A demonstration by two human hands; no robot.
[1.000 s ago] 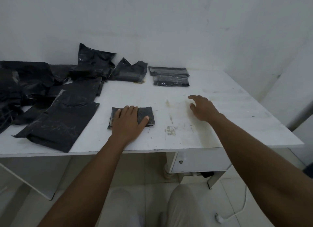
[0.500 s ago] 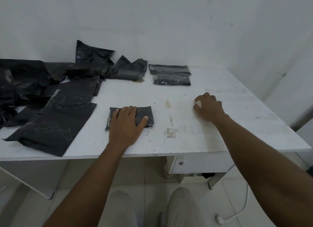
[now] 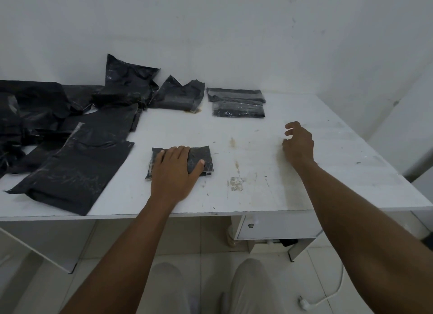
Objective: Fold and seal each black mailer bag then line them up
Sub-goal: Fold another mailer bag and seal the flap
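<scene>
Folded bag: a small, flat, rectangular folded black plastic mailer bag is lying near the front edge of the table, left of centre; whether anything is inside it cannot be told.
Left hand: the left hand is pressing palm-down on that bag, with its fingers lying straight and close together and its thumb splaying out to the right onto the plastic.
Right hand: the right hand is hovering over or resting on bare tabletop well to the right of the bag, its fingers curling loosely with nothing visible in them.
Finished pair: two folded black mailer bags are sitting one behind the other by the back wall, touching.
Unfolded heap: a pile of loose, crumpled black plastic mailer bags is spreading over the table's left side, and one large flat bag is reaching towards the front edge.
Surface: the scuffed, stained white table is carrying everything.
Room: plain white walls are meeting in a corner behind the table; a white drawer with a small knob is hanging under the top, and a white cable with a plug is lying on the pale tiled floor.
</scene>
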